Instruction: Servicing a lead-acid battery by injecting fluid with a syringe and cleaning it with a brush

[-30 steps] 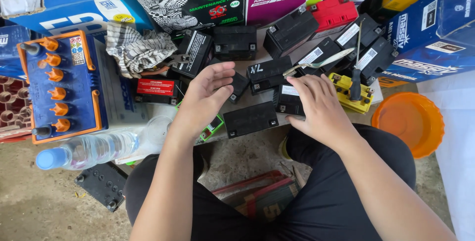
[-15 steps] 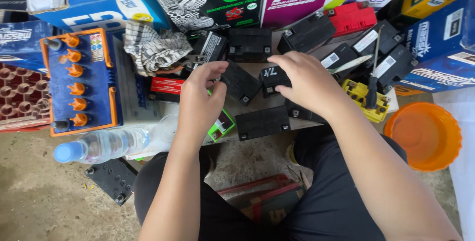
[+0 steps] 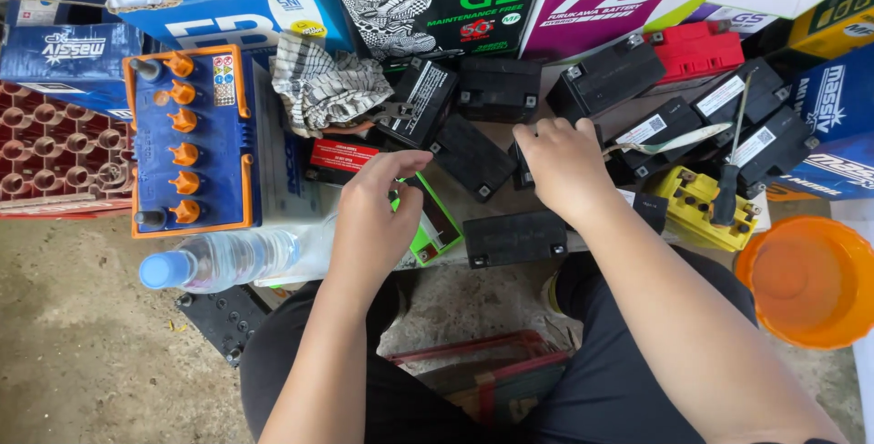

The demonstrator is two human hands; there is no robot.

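Presently the right hand (image 3: pixel 566 163) is closed over a small black battery (image 3: pixel 521 166), fingers curled on its top, so that most of the case is hidden; it sits on the board among other black batteries, just beside a tilted one (image 3: pixel 472 156). The left hand (image 3: pixel 381 209) hovers half-curled with the thumb out, holding nothing, above a green-edged battery (image 3: pixel 435 230) and near a red-labelled one (image 3: pixel 339 156). A further black battery (image 3: pixel 515 237) lies at the near edge of the board, close to the knees. Risks noted: the batteries are crowded and several lie askew, so lifting one could knock a neighbour off the edge. A screwdriver (image 3: pixel 731 171) rests across the yellow battery (image 3: pixel 703 207) and nearby terminals; if nudged, its shaft could bridge contacts. A water bottle (image 3: pixel 223 260) lies close by the blue battery (image 3: pixel 193 139).
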